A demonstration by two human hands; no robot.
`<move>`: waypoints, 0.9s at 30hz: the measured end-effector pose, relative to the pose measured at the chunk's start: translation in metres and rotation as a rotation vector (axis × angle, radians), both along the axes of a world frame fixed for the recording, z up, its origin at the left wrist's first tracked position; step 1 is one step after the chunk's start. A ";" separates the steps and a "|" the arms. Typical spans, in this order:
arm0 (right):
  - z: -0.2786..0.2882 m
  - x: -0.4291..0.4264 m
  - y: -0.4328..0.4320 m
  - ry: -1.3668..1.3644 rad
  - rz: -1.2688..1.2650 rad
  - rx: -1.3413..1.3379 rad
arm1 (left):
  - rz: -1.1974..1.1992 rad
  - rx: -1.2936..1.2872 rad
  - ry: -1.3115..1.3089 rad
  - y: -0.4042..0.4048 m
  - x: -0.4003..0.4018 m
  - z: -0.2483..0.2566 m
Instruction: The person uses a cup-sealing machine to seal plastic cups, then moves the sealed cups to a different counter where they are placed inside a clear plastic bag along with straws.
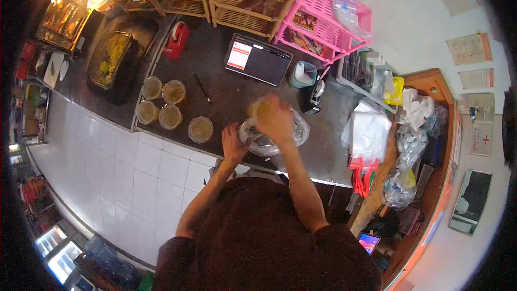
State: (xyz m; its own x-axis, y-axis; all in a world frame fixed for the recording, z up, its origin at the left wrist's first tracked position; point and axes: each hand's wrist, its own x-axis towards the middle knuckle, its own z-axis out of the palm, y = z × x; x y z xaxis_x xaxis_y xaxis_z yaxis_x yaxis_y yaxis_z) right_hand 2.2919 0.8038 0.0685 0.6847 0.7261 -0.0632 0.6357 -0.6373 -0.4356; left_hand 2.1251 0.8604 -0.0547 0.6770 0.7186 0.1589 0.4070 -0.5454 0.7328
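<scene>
My right hand (278,123), blurred by motion, grips a yellowish round tub (261,111) above a clear plastic bag (299,131) on the dark counter. At the bag's left edge rests my left hand (235,143), its fingers slightly apart; whether it pinches the plastic cannot be told. To the left stands a single clear lidded tub (200,129) with yellowish contents. Beyond it, several similar tubs (170,116) are grouped close together.
A tablet (259,60), a teal cup (303,74) and a black tape dispenser (315,96) stand behind my hands. A pen (201,87) and a red tape dispenser (176,40) lie left. White plastic bags (368,131) hang over the right edge. A pink rack (323,16) stands at the back.
</scene>
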 end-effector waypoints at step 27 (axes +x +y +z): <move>-0.126 0.014 -0.110 -0.214 -0.178 -0.325 | -0.927 -0.105 0.473 -0.065 0.019 -0.028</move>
State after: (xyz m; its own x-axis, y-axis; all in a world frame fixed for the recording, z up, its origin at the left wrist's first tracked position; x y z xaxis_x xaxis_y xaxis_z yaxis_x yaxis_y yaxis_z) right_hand 2.3055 0.6939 -0.0572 0.8200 0.5612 -0.1125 0.5576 -0.8276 -0.0643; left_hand 2.1439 0.7957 -0.0823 0.9469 -0.1187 -0.2988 0.1195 -0.7330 0.6697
